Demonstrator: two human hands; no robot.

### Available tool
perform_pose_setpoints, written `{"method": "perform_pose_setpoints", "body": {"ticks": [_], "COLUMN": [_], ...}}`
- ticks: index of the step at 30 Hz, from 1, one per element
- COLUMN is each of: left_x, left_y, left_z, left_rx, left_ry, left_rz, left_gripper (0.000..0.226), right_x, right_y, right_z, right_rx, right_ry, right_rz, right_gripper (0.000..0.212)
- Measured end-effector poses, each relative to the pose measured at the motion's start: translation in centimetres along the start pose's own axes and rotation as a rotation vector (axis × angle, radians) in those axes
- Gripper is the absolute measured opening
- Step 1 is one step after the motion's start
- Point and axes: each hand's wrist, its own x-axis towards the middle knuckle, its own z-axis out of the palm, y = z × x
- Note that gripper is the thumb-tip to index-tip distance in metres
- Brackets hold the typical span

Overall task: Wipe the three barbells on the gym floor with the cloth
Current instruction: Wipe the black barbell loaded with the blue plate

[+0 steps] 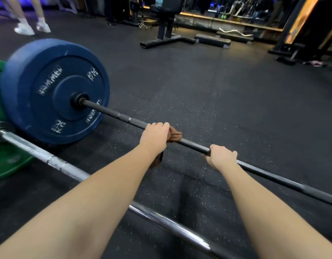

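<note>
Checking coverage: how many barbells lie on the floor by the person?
2: the black barbell with the blue plate, and the chrome barbell nearer the camera. A curved bar lies far back; a third may be out of view.

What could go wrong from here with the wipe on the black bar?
The right hand grips the black bar bare, close beside the cloth: the patch under it may go unwiped.
The cloth's tail hangs loose under the left hand and could slip off.
The chrome barbell lies close by on the near side: a possible trip hazard.
</note>
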Motion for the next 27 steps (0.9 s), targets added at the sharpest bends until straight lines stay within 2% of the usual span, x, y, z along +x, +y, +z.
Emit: {"method": "perform_pose_setpoints", "body": {"ticks": [6, 10, 13, 17, 22, 27], "left_x": [0.1, -0.8, -0.8, -0.5, 0.0, -0.3], "left_y": [2.7, 7.3, 8.3, 6.2, 2.7, 1.2], "left_z": [0.7, 2.4, 2.0, 1.0, -0.5, 0.0], "left_rx": [-0.023, -0.108, -0.192, -0.253, -0.228, -0.206], "left_ry": [-0.001, 0.06, 0.069, 0.042, -0.095, -0.078], "left_rz": [0.188, 0.335, 0.31, 0.268, 0.196, 0.199], "left_gripper": [0.033, 0.049, 0.042, 0.031, 0.032, 0.031], "right_x": [0.1, 0.1, -0.2, -0.6, -1.2, -1.6], "right_y": [-0.2, -0.3, -0.5, -0.5, -0.6, -0.6], "right_z": [-0.5, -0.5, -0.6, -1.0, -1.3, -0.8], "right_rx": [-0.006, 0.025, 0.072, 0.061, 0.049, 0.026], "right_ry": [-0.058, -0.07, -0.081, -0.07, -0.075, -0.058], "right_rz": [0.04, 0.052, 0.069, 0.052, 0.041, 0.045], "right_gripper": [0.023, 0.02, 0.021, 0.018, 0.019, 0.015]}}
